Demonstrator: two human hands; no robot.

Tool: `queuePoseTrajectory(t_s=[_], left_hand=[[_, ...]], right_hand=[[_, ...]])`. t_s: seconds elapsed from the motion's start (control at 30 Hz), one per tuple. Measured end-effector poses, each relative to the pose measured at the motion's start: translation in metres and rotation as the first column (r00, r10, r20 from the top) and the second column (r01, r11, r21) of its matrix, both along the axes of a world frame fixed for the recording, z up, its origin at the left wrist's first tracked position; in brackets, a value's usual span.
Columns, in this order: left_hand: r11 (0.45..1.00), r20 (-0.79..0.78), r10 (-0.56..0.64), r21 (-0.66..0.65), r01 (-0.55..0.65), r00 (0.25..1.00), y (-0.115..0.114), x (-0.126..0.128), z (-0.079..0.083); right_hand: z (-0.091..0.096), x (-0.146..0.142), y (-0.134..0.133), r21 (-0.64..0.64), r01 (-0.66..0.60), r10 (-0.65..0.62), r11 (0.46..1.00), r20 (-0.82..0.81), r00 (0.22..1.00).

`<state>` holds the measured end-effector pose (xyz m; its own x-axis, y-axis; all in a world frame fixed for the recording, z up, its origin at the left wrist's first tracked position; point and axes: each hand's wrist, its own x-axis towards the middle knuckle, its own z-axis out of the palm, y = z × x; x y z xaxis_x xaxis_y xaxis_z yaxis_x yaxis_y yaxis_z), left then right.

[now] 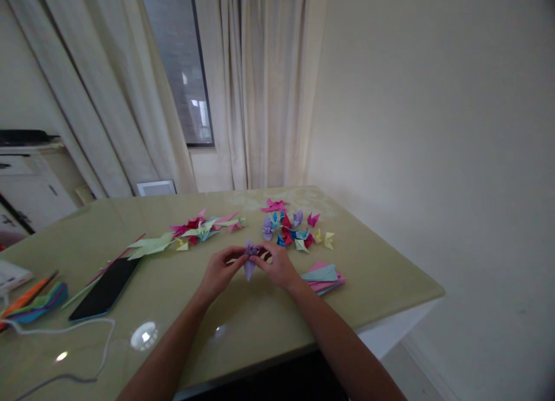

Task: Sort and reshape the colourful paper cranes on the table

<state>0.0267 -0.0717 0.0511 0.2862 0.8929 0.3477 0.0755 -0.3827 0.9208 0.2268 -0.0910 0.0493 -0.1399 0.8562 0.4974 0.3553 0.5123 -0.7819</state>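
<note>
Both of my hands meet over the middle of the olive-green table (381, 279). Between them is a small purple folded paper piece (250, 261), its point hanging down. My left hand (220, 272) pinches its left side with closed fingers. My right hand (277, 264) pinches its right side in the same way. Just behind my hands lies a cluster of small folded paper shapes (291, 227) in pink, blue, purple, red and yellow.
A stack of flat coloured paper sheets (324, 277) lies right of my right hand. More folded pieces (203, 226) and pale green paper (150, 246) lie at the left, beside a black tablet (106, 288). A white cable (69, 355) runs along the front left. Curtains and a window stand behind.
</note>
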Motion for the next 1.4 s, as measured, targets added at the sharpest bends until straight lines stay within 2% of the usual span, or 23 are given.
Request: queuePoseTrajectory(t_s=[0.17, 0.33, 0.5, 0.73, 0.93, 1.13, 1.4], left_hand=[[1.0, 0.0, -0.01, 0.011, 0.01, 1.0, -0.0008, -0.0008, 0.0038], [0.999, 0.006, -0.041, 0.018, 0.041, 0.999, 0.0, 0.0, 0.0004], [0.998, 0.036, 0.0, 0.066, -0.002, 0.999, -0.0002, 0.0012, -0.0026], [0.995, 0.042, -0.004, 0.098, 0.0, 0.999, -0.0011, 0.0012, -0.0021], [0.995, 0.066, 0.038, 0.088, -0.044, 0.997, -0.0006, 0.0008, -0.0028], [0.994, 0.049, 0.044, 0.096, -0.048, 0.998, -0.001, 0.0003, -0.0026], [0.996, 0.02, 0.05, 0.076, -0.052, 0.999, -0.003, 0.0014, -0.0001]], right_hand=[[0.0006, 0.0017, 0.0013, 0.022, -0.005, 0.005, 1.0, -0.002, 1.0], [0.0016, 0.0031, 0.0019, 0.051, 0.016, -0.014, 0.999, -0.035, 0.999], [0.0021, 0.0027, 0.0022, 0.073, 0.019, -0.016, 0.997, -0.049, 0.999], [0.0029, 0.0012, 0.0011, 0.069, 0.027, -0.024, 0.997, -0.042, 0.999], [0.0035, 0.0011, -0.0001, 0.057, 0.012, -0.011, 0.998, -0.02, 1.0], [0.003, 0.0014, 0.0012, 0.104, 0.003, 0.0, 0.995, -0.03, 1.0], [0.0026, 0.0009, 0.0008, 0.086, 0.027, -0.028, 0.996, 0.004, 1.0]])
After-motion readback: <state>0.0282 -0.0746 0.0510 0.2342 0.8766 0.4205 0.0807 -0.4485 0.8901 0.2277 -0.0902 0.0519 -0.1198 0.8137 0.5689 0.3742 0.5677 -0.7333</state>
